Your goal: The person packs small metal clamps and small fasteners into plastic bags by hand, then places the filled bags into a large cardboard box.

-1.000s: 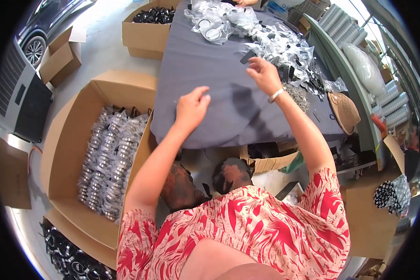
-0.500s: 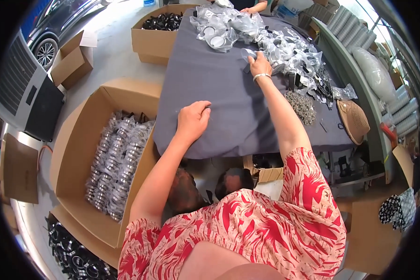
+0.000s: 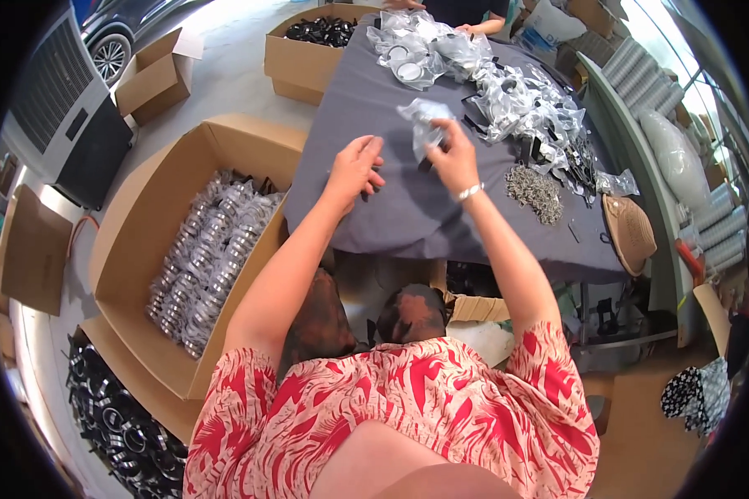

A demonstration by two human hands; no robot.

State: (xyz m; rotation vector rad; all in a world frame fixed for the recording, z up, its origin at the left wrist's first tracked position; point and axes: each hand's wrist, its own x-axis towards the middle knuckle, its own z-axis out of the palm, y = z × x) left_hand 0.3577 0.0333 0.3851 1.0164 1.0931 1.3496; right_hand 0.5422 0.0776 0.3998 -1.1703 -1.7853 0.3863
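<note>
My right hand [image 3: 453,158] is raised over the grey-clothed table [image 3: 391,216] with a clear plastic bag [image 3: 423,121] pinched in its fingers. The bag is blurred, and its contents are hard to make out. To its left my left hand [image 3: 358,173] hovers with loosely bent fingers apart and nothing visible in them. Beyond my right hand lies a heap of clear bagged parts [image 3: 516,104], some round and silvery. A pile of small metal pieces [image 3: 534,193] sits near the table's right side, with thin black parts [image 3: 581,158] beside it.
At my left stands a large open carton [image 3: 108,241] with rows of wrapped metal rings [image 3: 216,241]. Black ringed parts [image 3: 121,424] fill a lower container. Another carton [image 3: 295,62] holds black parts. A straw hat [image 3: 627,233] rests at the table's right edge. A co-worker's hand [image 3: 481,27] is across the table.
My right hand has come back from the heap toward me, carrying the bag. My left hand has lifted and its fingers have spread. The whole view has shifted slightly.
</note>
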